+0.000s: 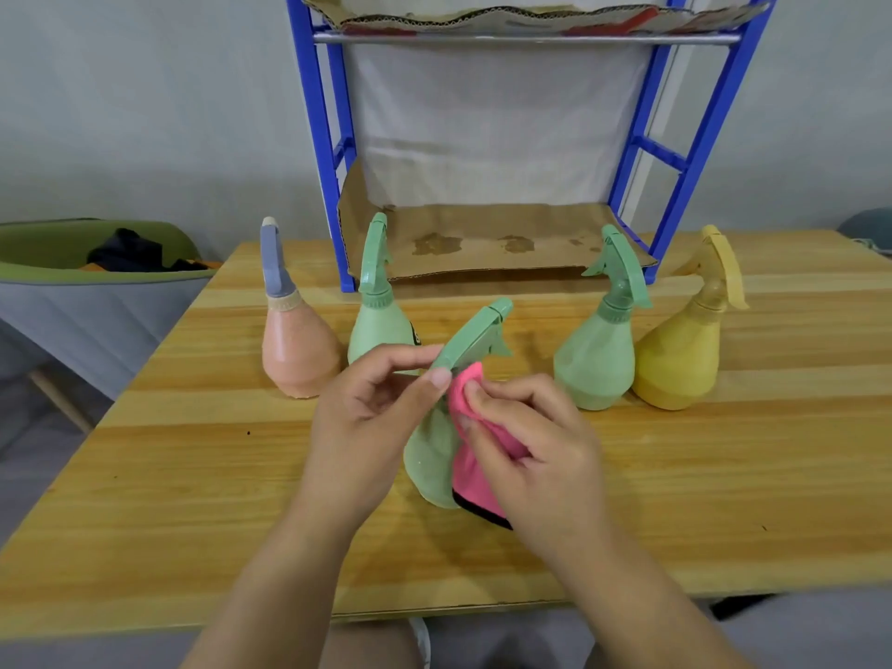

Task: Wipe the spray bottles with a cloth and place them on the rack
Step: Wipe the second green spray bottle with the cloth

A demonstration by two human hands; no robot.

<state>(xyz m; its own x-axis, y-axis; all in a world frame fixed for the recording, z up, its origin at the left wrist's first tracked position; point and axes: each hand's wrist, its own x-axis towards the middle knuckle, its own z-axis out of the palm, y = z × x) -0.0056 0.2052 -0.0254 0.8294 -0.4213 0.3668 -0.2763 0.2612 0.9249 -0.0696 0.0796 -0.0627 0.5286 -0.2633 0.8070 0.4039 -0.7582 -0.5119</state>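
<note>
On the wooden bench [724, 475], items run left to right as follows. A green-rimmed bin [96, 272] stands off the bench's left edge. A peach spray bottle [299, 350] with a grey trigger head stands upright at the far left of the row, with a green spray bottle [379, 316] just beside it. At centre, the left hand [371, 412] pinches the trigger head of a tilted green bottle [434, 456], fingers [437, 376] closed on the head. The right hand [531, 446] presses a pink cloth [475, 463] against that bottle's neck and body, fingers curled around the cloth. To the right stand another green bottle [596, 359] and a yellow bottle [678, 359], close together, both upright. Behind the row, a blue rack [675, 156] rests on the bench, its lower shelf lined with stained cardboard [492, 243] and carrying no bottles.
</note>
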